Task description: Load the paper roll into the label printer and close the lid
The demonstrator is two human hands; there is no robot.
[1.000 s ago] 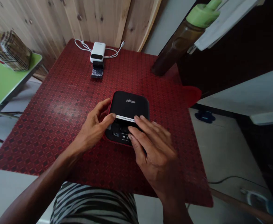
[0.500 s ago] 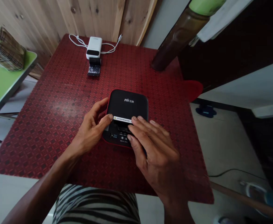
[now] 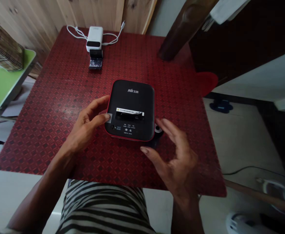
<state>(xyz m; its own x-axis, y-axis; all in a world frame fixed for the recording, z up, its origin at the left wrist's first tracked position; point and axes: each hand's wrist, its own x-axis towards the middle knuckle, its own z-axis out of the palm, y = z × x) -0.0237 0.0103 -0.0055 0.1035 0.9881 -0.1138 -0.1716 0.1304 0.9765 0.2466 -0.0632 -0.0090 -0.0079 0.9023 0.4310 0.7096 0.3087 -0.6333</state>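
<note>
A small black thermal printer [image 3: 132,99] with rounded corners and a red lower edge lies on the red patterned table. Its top bears a white logo, a slot with a white warning strip, and small buttons near the front. My left hand [image 3: 86,125] grips its left edge, thumb on top by a clear sticker and fingers along the side. Just off the right front corner, my right hand [image 3: 176,152] is open, thumb and fingers spread. By its fingertips is a small round white-and-black piece [image 3: 158,129]; whether they touch it, I cannot tell.
On the red table [image 3: 67,107], a white power bank [image 3: 95,35] with a white cable and a black strip stands at the back. A tall dark bottle [image 3: 179,32] is at the back right. A green table [image 3: 1,91] with a plaid bag [image 3: 7,48] is at left.
My right hand has come off the printer's slot area and moved right and down, its fingers spreading. The slot and buttons now show fully. My left hand stays at the left edge.
</note>
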